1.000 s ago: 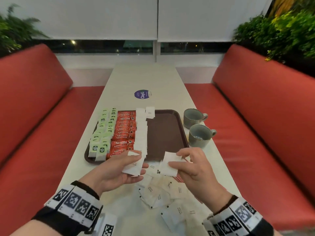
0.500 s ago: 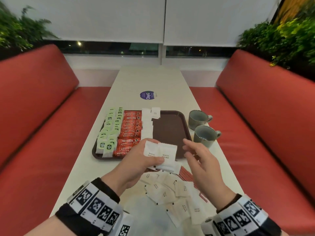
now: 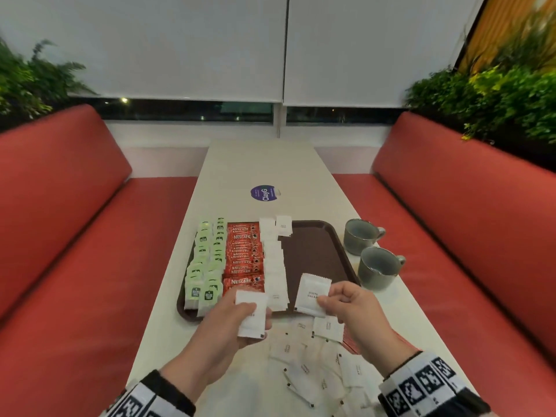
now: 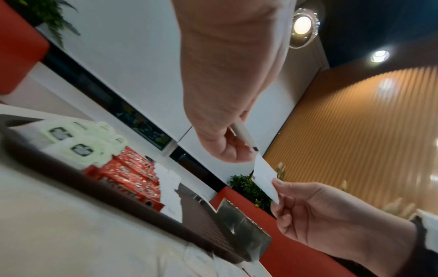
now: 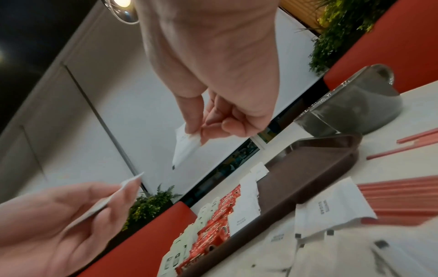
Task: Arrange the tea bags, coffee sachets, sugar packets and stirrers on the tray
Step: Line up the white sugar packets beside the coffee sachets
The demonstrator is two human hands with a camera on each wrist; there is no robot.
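Note:
The brown tray [image 3: 319, 257] holds rows of green tea bags [image 3: 207, 266], red coffee sachets [image 3: 245, 257] and white sugar packets [image 3: 273, 260]; its right half is bare. Just above the tray's near edge, my left hand [image 3: 264, 319] grips a white sugar packet [image 3: 251, 302] between thumb and fingers. To its right, my right hand [image 3: 326, 299] pinches another sugar packet [image 3: 313, 285] by its lower corner. In the right wrist view the right hand [image 5: 196, 131] holds this packet [image 5: 184, 150] hanging down. Loose sugar packets [image 3: 313, 365] lie piled on the table below both hands, with red stirrers [image 5: 398, 196] partly under them.
Two grey cups [image 3: 361, 236] [image 3: 379, 267] stand on the table right of the tray. A round purple sticker [image 3: 264, 193] marks the table beyond it. Red benches [image 3: 451, 236] flank the narrow white table [image 3: 258, 164] on both sides.
My right hand has taken one sugar packet from the pair in my left hand and drawn it to the right. The head view has tilted up slightly.

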